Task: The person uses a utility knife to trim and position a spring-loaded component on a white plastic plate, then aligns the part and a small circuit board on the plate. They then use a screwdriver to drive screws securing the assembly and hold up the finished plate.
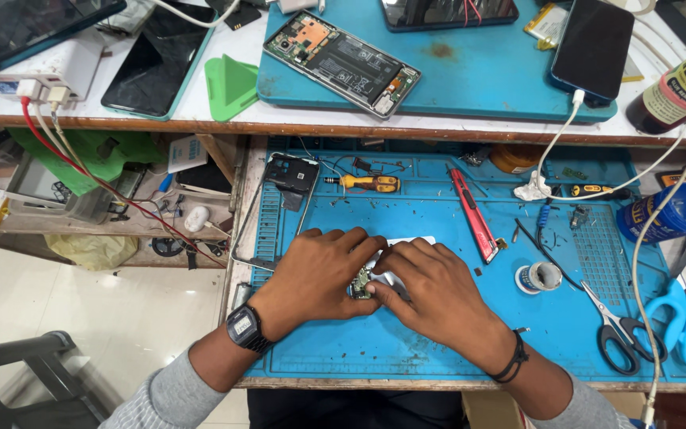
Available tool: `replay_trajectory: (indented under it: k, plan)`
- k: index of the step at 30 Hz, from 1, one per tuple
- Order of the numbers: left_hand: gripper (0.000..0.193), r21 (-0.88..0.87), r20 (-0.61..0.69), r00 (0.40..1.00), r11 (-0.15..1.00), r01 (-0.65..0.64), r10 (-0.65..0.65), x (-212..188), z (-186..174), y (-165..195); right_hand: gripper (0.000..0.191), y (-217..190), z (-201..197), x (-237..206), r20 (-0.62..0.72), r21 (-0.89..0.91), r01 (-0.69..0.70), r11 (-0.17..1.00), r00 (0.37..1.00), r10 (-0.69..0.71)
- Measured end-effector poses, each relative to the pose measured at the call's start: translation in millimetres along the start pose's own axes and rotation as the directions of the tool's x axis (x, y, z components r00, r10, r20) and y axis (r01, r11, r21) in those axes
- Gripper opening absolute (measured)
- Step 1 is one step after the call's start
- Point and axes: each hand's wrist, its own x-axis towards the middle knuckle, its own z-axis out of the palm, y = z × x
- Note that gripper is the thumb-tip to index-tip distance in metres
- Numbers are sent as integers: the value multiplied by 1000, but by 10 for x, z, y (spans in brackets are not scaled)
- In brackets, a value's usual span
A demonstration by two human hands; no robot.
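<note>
On a blue work mat (406,334), the left hand (311,274) and right hand (438,294) meet, fingers curled, pinching a small green circuit board (360,282) (mostly hidden) between them; a red knife (472,213) lies just beside, scissors (617,330) farther right.

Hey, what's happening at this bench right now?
A person is bent over a blue work mat, both hands together on a small green circuit board. The left hand and right hand pinch it over a pale part that is mostly hidden. A red knife, a yellow screwdriver and scissors lie on the mat. An opened phone lies on the shelf above.
</note>
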Motion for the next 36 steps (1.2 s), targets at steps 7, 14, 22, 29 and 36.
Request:
replay_trajectory:
  k: [7,14,22,29,36]
  plan:
    - [64,-23,-1,1000,1000,-3,3,5,0,-5,33,14,12,-7,17,3,-5,1000,1000,5]
    - [63,-31,-5,1000,1000,-3,3,1,4,-7,32,2,2,-5,-8,-3,22,1000,1000,-22]
    - [63,-24,-7,1000,1000,-8,8,7,-11,-7,31,-5,6,-1,-3,-1,20,1000,1000,-20]
    - [62,-44,-18,1000,999,-14,13,2,-2,-8,32,2,10,-8,-8,-6,30,1000,1000,-30]
    - [63,-43,-19,1000,999,-19,18,5,-5,-12,31,1,14,-5,-3,-3,26,1000,1000,-26]
